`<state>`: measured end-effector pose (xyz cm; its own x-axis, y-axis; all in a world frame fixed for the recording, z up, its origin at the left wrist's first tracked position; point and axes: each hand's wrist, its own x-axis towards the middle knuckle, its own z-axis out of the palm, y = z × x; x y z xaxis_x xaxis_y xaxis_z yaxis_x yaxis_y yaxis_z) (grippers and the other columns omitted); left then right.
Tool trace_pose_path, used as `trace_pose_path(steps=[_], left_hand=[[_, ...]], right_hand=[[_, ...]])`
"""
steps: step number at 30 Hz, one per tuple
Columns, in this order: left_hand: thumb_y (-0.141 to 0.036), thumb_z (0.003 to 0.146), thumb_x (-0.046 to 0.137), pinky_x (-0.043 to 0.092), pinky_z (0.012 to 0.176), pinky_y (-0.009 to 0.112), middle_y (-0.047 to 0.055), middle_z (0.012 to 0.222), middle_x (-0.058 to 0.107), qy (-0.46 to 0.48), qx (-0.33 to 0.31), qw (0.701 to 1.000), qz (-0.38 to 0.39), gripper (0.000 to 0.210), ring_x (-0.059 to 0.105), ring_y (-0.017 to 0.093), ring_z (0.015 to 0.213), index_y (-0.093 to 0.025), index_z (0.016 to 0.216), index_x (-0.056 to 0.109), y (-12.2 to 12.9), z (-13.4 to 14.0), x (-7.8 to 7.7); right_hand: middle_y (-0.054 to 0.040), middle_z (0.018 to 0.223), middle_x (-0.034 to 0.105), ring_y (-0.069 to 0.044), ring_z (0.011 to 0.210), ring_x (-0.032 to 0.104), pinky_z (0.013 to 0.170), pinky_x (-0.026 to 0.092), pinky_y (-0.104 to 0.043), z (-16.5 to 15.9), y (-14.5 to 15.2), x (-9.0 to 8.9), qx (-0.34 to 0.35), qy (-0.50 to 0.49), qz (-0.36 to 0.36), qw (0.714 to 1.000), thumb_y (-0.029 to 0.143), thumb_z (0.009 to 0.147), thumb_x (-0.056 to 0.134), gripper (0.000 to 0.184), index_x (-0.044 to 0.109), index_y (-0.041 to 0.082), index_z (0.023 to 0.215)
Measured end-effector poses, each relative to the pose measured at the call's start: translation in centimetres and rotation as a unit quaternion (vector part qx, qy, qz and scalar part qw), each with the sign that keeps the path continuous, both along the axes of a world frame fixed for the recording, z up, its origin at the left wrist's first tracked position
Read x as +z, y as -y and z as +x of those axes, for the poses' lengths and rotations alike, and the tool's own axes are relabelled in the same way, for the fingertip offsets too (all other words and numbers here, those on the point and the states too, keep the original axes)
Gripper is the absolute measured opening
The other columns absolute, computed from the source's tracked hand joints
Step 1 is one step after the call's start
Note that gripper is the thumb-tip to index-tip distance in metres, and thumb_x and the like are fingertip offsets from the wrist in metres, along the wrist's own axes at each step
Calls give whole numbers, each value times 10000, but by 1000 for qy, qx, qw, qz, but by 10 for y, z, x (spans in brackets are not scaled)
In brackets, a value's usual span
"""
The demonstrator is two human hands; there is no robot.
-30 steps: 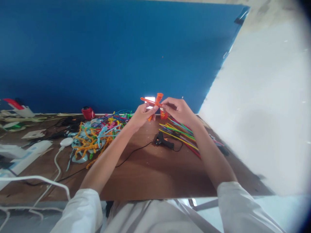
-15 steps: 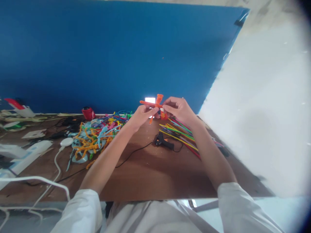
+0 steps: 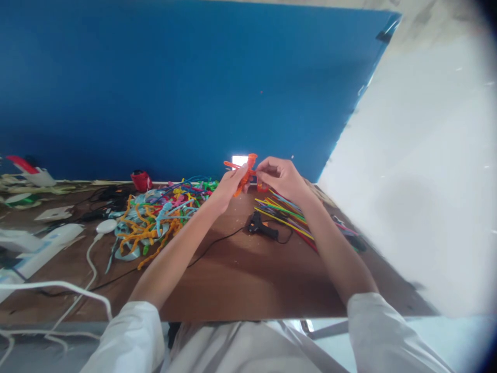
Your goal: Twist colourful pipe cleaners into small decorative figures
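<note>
An orange pipe-cleaner figure (image 3: 252,159) with arms sticking out to its sides is held above the far part of the table. My left hand (image 3: 230,185) is closed around its body, thumb on top. The fingers of my right hand (image 3: 280,175) are pinched on the end of its right-hand arm. Below my hands a black glue gun (image 3: 262,227) lies on the brown table (image 3: 233,280). A small red-orange container (image 3: 262,186) stands partly hidden behind my right hand.
Tangled coloured pipe-cleaner pieces (image 3: 151,223) are heaped to the left. Straight pipe cleaners (image 3: 289,215) lie under my right forearm. A white power strip (image 3: 50,251) with cables is at far left. A red pouch-like item (image 3: 141,181) and a lit screen (image 3: 239,160) stand near the blue wall.
The orange figure has tilted, its upper end leaning right. My left hand has shifted to wrap its body, while my right hand stays pinched at the arm's end.
</note>
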<state>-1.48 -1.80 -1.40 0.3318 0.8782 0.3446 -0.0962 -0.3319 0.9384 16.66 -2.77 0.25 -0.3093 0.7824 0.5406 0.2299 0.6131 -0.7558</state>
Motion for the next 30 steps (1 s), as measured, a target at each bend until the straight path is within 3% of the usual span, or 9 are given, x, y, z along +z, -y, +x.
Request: trace_pose_path(steps=[15, 24, 27, 30], left_hand=[[-561, 884, 573, 412, 609, 246, 11, 648, 577, 23, 24, 999, -10, 440, 504, 103, 596, -173, 677, 575, -8, 0, -5], [-466, 889, 611, 458, 651, 236, 4, 696, 583, 100, 103, 989, -29, 341, 526, 87, 617, -171, 725, 560, -16, -3, -7], [-482, 884, 614, 469, 667, 239, 5, 701, 579, 109, 123, 986, -38, 351, 532, 88, 626, -171, 735, 547, -18, -4, -8], [-489, 874, 628, 464, 666, 239, 11, 729, 595, 114, 131, 984, -46, 347, 545, 89, 642, -167, 764, 563, -20, -5, -9]], right_hand=[[-3, 754, 669, -114, 651, 617, 661, 493, -279, -2, 1, 1, -17, 37, 31, 999, 378, 889, 654, 188, 618, 193, 887], [-34, 842, 663, -115, 658, 630, 546, 442, -238, 15, -1, 10, -67, -10, 2, 998, 605, 953, 483, 451, 664, 193, 946], [-39, 848, 677, -125, 672, 632, 520, 424, -232, 20, -3, 11, -78, 8, -19, 997, 560, 942, 525, 392, 661, 193, 964], [-29, 852, 691, -134, 697, 614, 577, 441, -249, 21, -4, 10, -87, 49, 16, 995, 442, 888, 642, 266, 662, 195, 984]])
